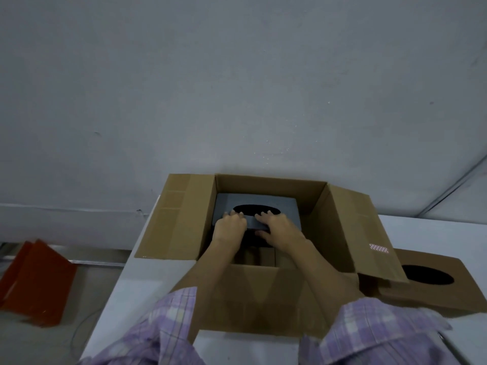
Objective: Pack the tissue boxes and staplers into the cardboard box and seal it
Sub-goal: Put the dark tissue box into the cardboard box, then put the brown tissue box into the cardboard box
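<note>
On white table, near its far edge: open brown cardboard box, flaps spread left and right. Inside, toward far-left corner of box: dark grey tissue box with black oval opening. Left hand curled over near edge of grey box, fingers on top, gripping. Right hand likewise, fingers on top, thumb under near edge, gripping. Purple plaid sleeves at bottom. Second brown cardboard tissue box with black oval hole on table at right, just beside carton, partly under right flap. Red folded board on floor, left.
</note>
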